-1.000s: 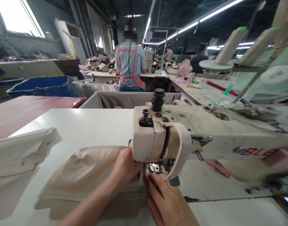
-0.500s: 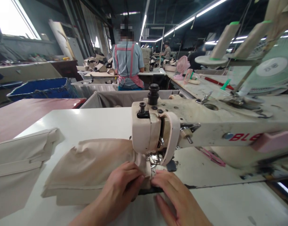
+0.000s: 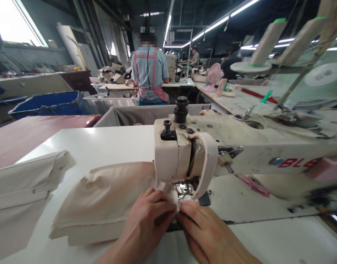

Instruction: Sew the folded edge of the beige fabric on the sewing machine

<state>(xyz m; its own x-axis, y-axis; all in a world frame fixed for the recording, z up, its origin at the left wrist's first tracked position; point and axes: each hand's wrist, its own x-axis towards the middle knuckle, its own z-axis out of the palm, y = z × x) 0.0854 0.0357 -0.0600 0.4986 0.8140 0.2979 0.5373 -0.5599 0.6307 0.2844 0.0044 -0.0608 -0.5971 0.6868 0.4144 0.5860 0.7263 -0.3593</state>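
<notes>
A beige fabric piece point(image 3: 108, 194) lies on the white table, its right end under the head of a sewing machine point(image 3: 171, 154). My left hand point(image 3: 150, 216) pinches the near right edge of this fabric, fingers closed. Just to its right, my right hand point(image 3: 201, 227) is closed at the same edge, fingertips almost touching the left ones. Both hands are right in front of the metal presser foot point(image 3: 184, 189). The needle tip is too small to make out.
More beige fabric point(image 3: 22, 187) lies at the left. Pink-handled snips point(image 3: 255, 186) rest under the machine arm. Thread cones point(image 3: 267, 42) stand at the right. Beyond the machine is a grey-lined bin point(image 3: 108, 117); a person point(image 3: 149, 73) sits farther off, with a blue bin point(image 3: 47, 104) to the left.
My right hand has closed its thumb and fingers at the fabric edge. My left hand has shifted slightly right towards it. The view has moved a little.
</notes>
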